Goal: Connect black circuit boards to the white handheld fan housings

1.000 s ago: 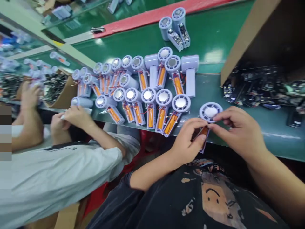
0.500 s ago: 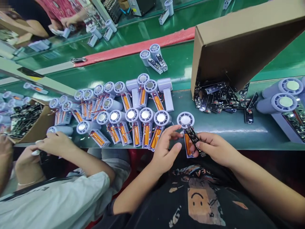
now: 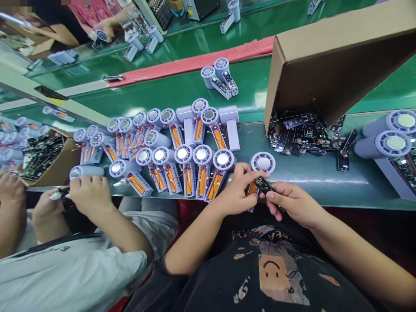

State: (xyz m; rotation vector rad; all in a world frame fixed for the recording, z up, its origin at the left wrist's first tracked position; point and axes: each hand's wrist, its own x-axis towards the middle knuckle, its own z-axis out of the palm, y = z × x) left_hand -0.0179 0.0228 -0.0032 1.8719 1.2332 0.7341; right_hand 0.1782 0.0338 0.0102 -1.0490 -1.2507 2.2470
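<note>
A lilac handheld fan point(image 3: 262, 162) lies at the bench's front edge, its handle pointing toward me and its orange battery partly showing. My left hand point(image 3: 240, 190) is curled around that handle, index finger across the neck and thumb lower down. Between the thumb and fingers of my right hand point(image 3: 292, 201) is a narrow black circuit board point(image 3: 264, 184), tilted over the handle. The board's upper end is close to my left index finger; whether they touch I cannot tell. My left hand covers most of the handle and any wires there.
Several open fans point(image 3: 202, 173) with orange batteries and loose wires crowd the bench on the left. A cardboard box point(image 3: 276, 86) of circuit boards point(image 3: 302, 134) stands tipped at the right, with more fans point(image 3: 393, 143) beyond. A co-worker's hand point(image 3: 91, 195) works at far left.
My left hand has moved in from beside the fan, its spread fingers closing around the handle. The circuit board stays in my right hand. The whole view has shifted slightly.
</note>
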